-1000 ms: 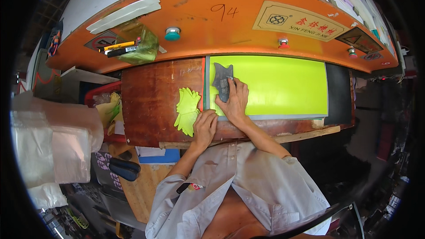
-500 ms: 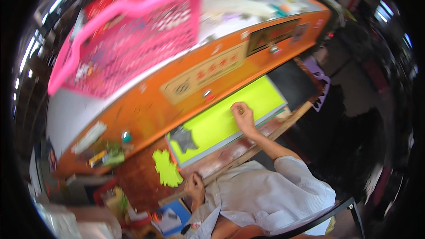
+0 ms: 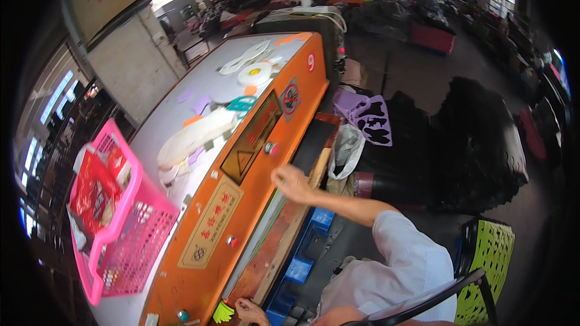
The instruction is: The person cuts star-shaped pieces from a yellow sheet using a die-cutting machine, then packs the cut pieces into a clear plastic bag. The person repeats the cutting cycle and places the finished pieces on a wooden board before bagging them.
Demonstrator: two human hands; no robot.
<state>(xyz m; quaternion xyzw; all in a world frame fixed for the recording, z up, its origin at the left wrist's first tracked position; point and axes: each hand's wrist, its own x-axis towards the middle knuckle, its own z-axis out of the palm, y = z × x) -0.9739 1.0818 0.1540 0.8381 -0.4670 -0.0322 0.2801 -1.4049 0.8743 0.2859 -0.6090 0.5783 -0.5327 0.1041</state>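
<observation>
My right hand (image 3: 293, 184) is closed with its fingers curled, just in front of the orange machine front (image 3: 254, 175). Whatever its fingers hold, if anything, is hidden. Below it runs a grey strip (image 3: 248, 256) along a reddish-brown board (image 3: 266, 262), partly under the machine. My left hand (image 3: 251, 312) is low in view at the board's near end, fingers curled in. Beside that hand lies a yellow-green cut piece (image 3: 223, 312) with finger-like edges. A black surface (image 3: 309, 145) shows beyond my right hand.
A pink basket (image 3: 136, 247) with red packages stands on the machine's white top, near a tape roll (image 3: 254, 73) and scraps. A purple cut-out sheet (image 3: 368, 118) and a white bag (image 3: 347, 151) hang at the board's far end. Dark stacks (image 3: 477, 145) stand to the right.
The view has swung right, bringing the machine's far end and the floor into sight. My right hand has lifted off the yellow-green sheet, which is now mostly hidden. My left hand stays near the board's edge.
</observation>
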